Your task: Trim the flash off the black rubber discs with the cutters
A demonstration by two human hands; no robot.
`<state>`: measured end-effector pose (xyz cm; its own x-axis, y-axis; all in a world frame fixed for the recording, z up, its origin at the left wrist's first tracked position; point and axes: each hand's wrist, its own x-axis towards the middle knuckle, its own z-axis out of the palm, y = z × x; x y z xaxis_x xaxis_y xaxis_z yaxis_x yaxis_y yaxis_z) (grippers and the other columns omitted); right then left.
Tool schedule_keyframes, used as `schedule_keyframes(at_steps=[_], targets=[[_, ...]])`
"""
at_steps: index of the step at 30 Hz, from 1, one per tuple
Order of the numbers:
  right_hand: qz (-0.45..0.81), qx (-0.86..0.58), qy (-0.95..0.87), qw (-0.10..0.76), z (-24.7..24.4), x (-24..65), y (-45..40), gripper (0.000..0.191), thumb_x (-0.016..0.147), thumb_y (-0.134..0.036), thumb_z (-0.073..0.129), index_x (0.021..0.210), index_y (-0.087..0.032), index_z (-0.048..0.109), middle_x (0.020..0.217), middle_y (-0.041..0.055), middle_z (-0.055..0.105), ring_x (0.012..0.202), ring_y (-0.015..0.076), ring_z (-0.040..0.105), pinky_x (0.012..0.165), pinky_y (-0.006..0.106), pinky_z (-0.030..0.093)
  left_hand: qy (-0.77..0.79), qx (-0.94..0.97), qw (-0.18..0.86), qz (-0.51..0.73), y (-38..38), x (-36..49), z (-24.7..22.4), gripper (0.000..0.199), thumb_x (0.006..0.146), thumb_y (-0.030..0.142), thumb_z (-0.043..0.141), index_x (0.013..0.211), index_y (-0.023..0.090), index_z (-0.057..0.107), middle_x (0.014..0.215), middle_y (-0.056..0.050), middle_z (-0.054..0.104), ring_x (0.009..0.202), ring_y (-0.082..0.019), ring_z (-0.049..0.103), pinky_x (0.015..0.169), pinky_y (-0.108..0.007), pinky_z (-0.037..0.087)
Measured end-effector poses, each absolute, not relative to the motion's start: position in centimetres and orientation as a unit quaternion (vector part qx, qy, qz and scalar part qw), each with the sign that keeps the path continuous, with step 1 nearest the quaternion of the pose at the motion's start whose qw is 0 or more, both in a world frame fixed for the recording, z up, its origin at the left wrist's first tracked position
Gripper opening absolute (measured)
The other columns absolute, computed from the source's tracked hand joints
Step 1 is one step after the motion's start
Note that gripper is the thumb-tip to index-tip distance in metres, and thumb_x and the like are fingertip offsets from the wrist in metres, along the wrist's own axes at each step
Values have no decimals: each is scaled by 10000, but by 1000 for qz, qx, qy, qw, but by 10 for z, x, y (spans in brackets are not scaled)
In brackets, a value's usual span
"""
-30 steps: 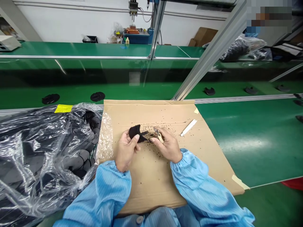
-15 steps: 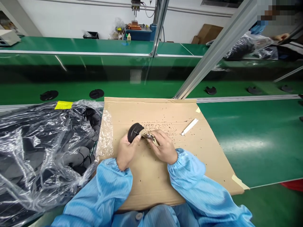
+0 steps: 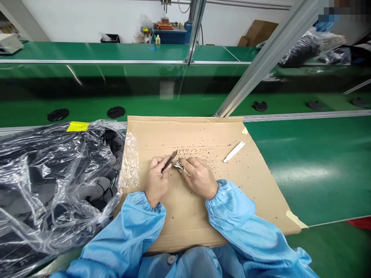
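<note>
My left hand (image 3: pixel 157 180) pinches a dark curved plate (image 3: pixel 169 160), which is turned nearly edge-on above the cardboard sheet (image 3: pixel 197 227). Small metal pliers or cutters (image 3: pixel 179 166) are in my right hand (image 3: pixel 202 180), their jaws pointing left at the plate's lower edge. Whether the jaws touch the plate is too small to tell. Many tiny black bits (image 3: pixel 199 151) lie scattered on the cardboard just beyond my hands. A white flat-handled tool (image 3: pixel 234 152) rests on the sheet to the right.
At the left is a clear plastic bag (image 3: pixel 58 166) full of dark round parts, with a yellow label (image 3: pixel 77 126). Dark parts (image 3: pixel 116 112) lie on the green belt (image 3: pixel 150 108) ahead. A metal post (image 3: pixel 261 58) slants up at the right.
The dark plate has been tilted from showing its broad ribbed face to nearly edge-on. My right hand and the pliers have shifted slightly left. The view has moved a little.
</note>
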<state>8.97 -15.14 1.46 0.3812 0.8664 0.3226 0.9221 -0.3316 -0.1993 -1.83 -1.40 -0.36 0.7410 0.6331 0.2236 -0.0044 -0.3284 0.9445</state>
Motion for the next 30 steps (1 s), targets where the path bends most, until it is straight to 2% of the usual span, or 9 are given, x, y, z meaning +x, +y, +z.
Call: schedule_keyframes(at_steps=[11, 23, 27, 30], targets=[[-66, -826, -542, 138, 16, 89, -152, 332, 897, -167, 515, 1226, -192, 560, 934, 84, 624, 823, 222, 540, 758, 331, 432, 212, 743, 562, 296, -14, -18, -9, 360, 840, 220, 583, 1185, 265, 677, 932, -51, 553, 863, -166, 559, 835, -294, 489], [-46, -841, -530, 99, 19, 83, -154, 376, 855, -142, 562, 1230, -177, 569, 939, 75, 648, 794, 213, 575, 720, 308, 450, 210, 755, 546, 297, -17, -19, -9, 347, 850, 208, 569, 1175, 258, 680, 905, -45, 548, 838, -156, 560, 794, -276, 483], [-47, -834, -531, 143, 16, 86, -155, 337, 901, -190, 519, 1235, -183, 564, 931, 71, 645, 808, 204, 588, 735, 292, 464, 243, 728, 574, 287, -16, -17, -3, 240, 846, 299, 597, 1036, 218, 721, 880, -45, 570, 820, -156, 569, 792, -285, 475], [-68, -836, -509, 194, 15, 90, -155, 326, 935, -234, 480, 1244, -170, 562, 936, 79, 637, 823, 201, 594, 753, 290, 474, 299, 623, 679, 249, -16, -14, 2, 244, 817, 403, 630, 831, 162, 668, 737, -23, 582, 683, -131, 556, 694, -275, 471]])
